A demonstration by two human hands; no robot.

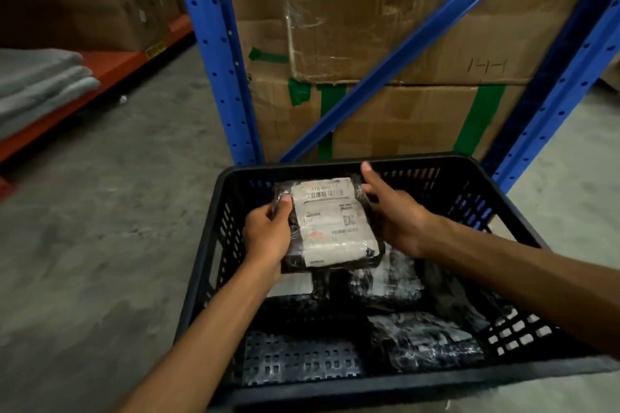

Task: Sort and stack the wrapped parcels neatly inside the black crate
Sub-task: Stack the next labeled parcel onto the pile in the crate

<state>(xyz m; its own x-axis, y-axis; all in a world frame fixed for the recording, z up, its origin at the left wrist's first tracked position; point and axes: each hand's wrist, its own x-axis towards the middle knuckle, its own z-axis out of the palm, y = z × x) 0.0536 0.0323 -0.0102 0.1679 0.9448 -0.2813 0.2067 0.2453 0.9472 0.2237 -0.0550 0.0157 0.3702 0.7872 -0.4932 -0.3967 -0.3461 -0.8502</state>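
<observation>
The crate [523,218] was matt black plastic, its walls and floor pierced with slots. The parcel [330,225] wore glossy, crinkled clear film over dark wrap, with a paper label under it. The rack [214,54] was blue painted metal, smooth. The boxes [402,117] were dull brown cardboard with shiny tape. The floor [117,211] looked like rough grey concrete

Grey concrete floor [117,211] carries the black crate [352,386], apparently directly.
</observation>
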